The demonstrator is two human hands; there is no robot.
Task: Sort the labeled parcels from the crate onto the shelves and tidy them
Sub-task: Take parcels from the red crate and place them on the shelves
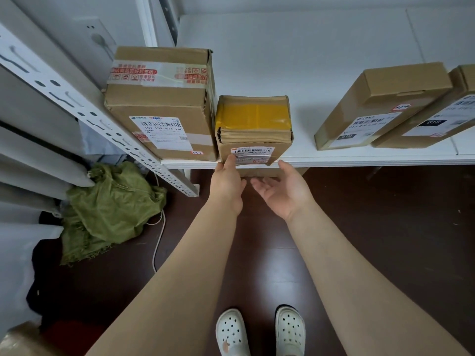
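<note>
A small cardboard parcel (pixel 253 129) with yellow tape on top and a barcode label on its front stands at the front edge of the white shelf (pixel 334 160). My left hand (pixel 227 179) touches its front face at the lower left with straight fingers. Just below and right of the parcel, my right hand (pixel 281 190) is held palm up with fingers relaxed, touching nothing that I can see. A larger taped parcel (pixel 160 104) stands directly left of the small one. Two flat labelled parcels (pixel 380 104) (pixel 437 116) lie tilted at the right of the shelf.
A perforated white shelf post (pixel 102 119) slants down at the left. A crumpled green sack (pixel 110 209) and a white cable (pixel 158 242) lie on the dark floor. A brown box corner (pixel 23 340) shows at bottom left. My white clogs (pixel 259 332) stand below.
</note>
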